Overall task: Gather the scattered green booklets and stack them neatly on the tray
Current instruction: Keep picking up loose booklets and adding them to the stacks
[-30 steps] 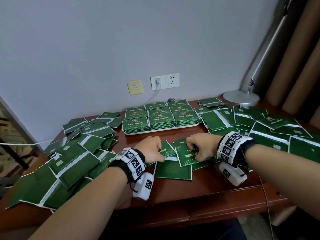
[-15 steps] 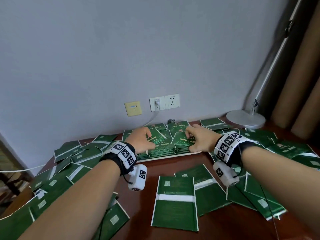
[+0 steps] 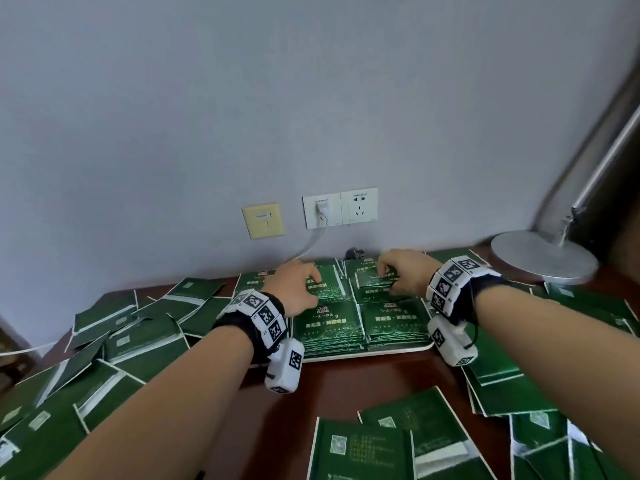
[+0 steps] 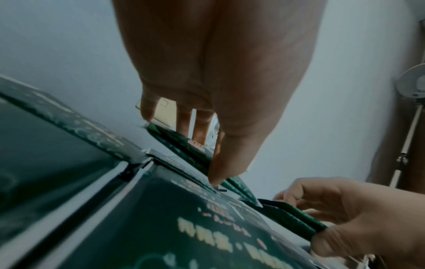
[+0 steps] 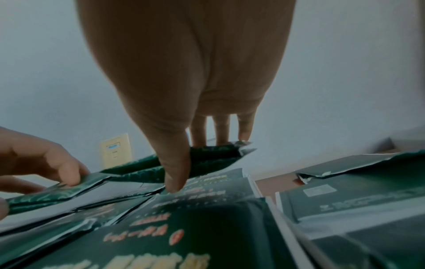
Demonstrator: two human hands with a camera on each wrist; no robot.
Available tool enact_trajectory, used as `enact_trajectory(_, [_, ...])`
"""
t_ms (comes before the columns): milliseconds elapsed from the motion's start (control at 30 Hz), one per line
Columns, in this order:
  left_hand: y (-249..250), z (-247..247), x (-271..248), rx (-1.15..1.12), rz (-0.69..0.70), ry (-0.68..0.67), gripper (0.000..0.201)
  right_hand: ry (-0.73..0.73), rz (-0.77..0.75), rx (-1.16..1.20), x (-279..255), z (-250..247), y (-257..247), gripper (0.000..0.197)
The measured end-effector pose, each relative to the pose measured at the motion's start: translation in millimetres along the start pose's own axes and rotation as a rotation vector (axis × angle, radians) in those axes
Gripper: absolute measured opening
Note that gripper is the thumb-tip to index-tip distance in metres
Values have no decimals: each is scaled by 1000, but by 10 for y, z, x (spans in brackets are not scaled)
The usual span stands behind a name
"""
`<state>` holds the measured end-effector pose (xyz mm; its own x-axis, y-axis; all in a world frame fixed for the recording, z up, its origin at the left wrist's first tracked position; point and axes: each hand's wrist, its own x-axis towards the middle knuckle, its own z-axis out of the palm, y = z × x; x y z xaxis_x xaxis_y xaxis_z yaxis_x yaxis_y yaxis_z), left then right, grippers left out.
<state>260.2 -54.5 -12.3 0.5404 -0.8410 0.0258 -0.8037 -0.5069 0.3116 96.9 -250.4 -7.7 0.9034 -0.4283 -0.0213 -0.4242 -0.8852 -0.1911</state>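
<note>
The left hand (image 3: 298,289) sits left of centre in the head view, over the rear middle stack on the tray (image 3: 398,349). The left wrist view shows its thumb and fingers pinching a green booklet (image 4: 184,145) by opposite edges, the booklet tilted just above the stack. The right hand (image 3: 405,271), right of centre, grips a second booklet (image 5: 211,160) in the same way: thumb on the near edge, fingers on the far edge. This booklet is held tilted over the rear right stack.

The stacked booklets (image 3: 329,323) lie in rows on the white tray, printed covers up, near the middle of the head view and close to the wall. The tray rests on a dark red-brown table (image 3: 346,382).

Loose booklets (image 3: 131,344) overlap in a heap across the left of the frame. More loose ones (image 3: 377,445) lie at the lower centre and along the right side of the table.

On the wall above the tray are a cream wall plate (image 3: 263,220) and a white socket panel (image 3: 340,207) with a plug and cable attached. A round silver lamp base (image 3: 540,258) stands on the table at the right edge of the frame.
</note>
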Motion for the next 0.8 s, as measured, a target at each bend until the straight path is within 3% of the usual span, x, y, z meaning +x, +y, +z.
enact_trajectory(267, [-11, 76, 130, 15, 20, -88, 39, -144, -12, 34, 54, 94, 15, 46])
enact_trajectory(400, [48, 1, 7, -76, 44, -5, 25, -34, -1, 98, -90, 26, -59, 33])
enact_trajectory(500, [189, -120, -210, -140, 88, 73, 15, 33, 14, 157, -306, -57, -171, 15])
enact_trajectory(600, [352, -220, -481, -184, 124, 121, 14, 91, 16, 219, -606, -134, -348, 12])
enact_trajectory(800, [612, -213, -1200, -218, 176, 13, 12, 77, -18, 272, -1333, -143, -726, 7])
